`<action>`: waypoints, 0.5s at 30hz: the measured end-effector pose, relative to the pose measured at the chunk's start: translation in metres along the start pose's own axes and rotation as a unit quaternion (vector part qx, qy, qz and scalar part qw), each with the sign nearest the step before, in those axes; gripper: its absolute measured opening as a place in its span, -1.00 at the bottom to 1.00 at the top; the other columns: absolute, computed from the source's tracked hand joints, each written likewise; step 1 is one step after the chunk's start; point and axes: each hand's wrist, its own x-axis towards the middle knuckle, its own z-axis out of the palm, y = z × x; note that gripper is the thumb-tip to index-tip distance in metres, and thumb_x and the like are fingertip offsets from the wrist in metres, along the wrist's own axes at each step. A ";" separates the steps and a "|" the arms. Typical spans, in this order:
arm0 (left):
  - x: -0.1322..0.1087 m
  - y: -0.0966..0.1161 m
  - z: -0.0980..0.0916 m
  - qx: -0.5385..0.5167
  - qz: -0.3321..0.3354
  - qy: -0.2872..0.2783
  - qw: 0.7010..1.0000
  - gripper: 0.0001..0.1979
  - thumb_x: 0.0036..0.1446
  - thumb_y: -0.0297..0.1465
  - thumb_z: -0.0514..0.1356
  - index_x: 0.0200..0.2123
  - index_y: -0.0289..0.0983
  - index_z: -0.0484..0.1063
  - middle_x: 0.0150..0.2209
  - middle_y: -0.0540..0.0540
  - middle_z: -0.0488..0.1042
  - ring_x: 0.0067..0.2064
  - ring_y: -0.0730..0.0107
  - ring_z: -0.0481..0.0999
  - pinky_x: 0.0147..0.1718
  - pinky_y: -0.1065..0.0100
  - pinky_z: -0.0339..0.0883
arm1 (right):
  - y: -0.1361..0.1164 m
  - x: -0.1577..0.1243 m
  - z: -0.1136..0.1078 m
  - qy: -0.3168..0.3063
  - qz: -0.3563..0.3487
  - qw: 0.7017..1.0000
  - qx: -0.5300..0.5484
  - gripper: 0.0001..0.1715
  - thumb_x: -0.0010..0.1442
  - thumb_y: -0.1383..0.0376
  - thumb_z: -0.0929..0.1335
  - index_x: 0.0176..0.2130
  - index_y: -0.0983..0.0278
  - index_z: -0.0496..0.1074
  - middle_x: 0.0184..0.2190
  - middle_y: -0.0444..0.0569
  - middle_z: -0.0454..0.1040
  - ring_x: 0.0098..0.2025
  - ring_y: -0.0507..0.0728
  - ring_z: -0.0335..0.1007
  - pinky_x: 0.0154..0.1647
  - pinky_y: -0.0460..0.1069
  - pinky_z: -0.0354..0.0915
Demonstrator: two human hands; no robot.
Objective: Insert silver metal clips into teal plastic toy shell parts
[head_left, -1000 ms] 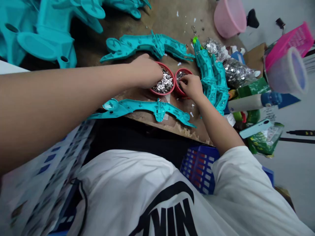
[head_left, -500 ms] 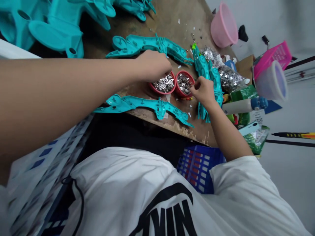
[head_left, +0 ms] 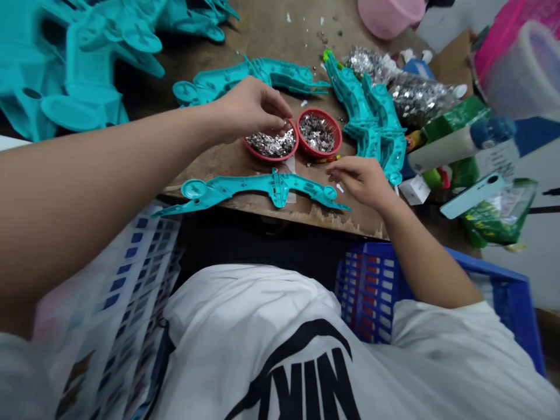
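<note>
Above the left red basket [head_left: 272,158], which is full of shiny small metal pieces, my left hand [head_left: 251,111] curls with thumb and fingertips close together. Whatever may be between them is too small to make out. My right hand [head_left: 363,182] is pinched at the fingertips, just below and right of the second red basket [head_left: 336,140] of metal pieces; any piece in it cannot be made out. A long turquoise plastic part [head_left: 245,184] lies hollow side up along the table's near edge, in front of both baskets. Neither hand touches it.
Another turquoise part [head_left: 293,79] lies behind the baskets, and several stand at the right [head_left: 371,119]. Large turquoise pieces [head_left: 83,114] pile up at the far left. Bags of metal pieces [head_left: 417,99], a bottle [head_left: 446,149] and a phone [head_left: 472,195] crowd the right side. A blue crate [head_left: 367,291] stands below.
My right hand has come away from the right basket toward me. My left hand has lifted slightly and its fingers show more. The camera view has shifted.
</note>
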 end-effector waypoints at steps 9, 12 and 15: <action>-0.004 0.000 0.002 0.198 -0.014 0.013 0.980 -0.73 0.35 -0.72 0.44 -0.13 -0.27 0.86 -0.09 -0.12 0.83 0.26 -0.09 0.82 0.68 -0.29 0.50 | 0.029 0.007 0.032 -0.080 0.143 0.984 0.067 -0.66 0.48 0.37 0.56 0.17 0.18 0.87 -0.28 -0.01 0.82 -0.30 0.28 0.77 -0.10 0.21 0.74; 0.000 -0.018 -0.007 0.335 -0.021 -0.029 0.942 -0.71 0.21 -0.60 0.51 -0.11 -0.10 0.89 0.21 -0.14 0.86 0.63 -0.40 0.57 0.87 -0.27 0.17 | 0.038 0.008 0.043 -0.095 0.184 0.971 0.120 -0.87 0.42 0.33 0.68 -0.03 0.19 0.83 -0.36 0.01 0.76 -0.35 0.29 0.74 -0.27 0.21 0.73; 0.001 -0.033 -0.013 0.407 -0.007 -0.057 0.912 -0.72 0.28 -0.34 0.51 0.03 -0.06 0.92 0.40 -0.17 0.79 0.72 -0.48 0.40 0.88 -0.31 0.11 | 0.046 0.010 0.051 -0.060 0.155 0.979 0.117 -0.77 0.35 0.22 0.79 -0.16 0.17 0.80 -0.38 0.05 0.72 -0.26 0.35 0.77 -0.19 0.29 0.81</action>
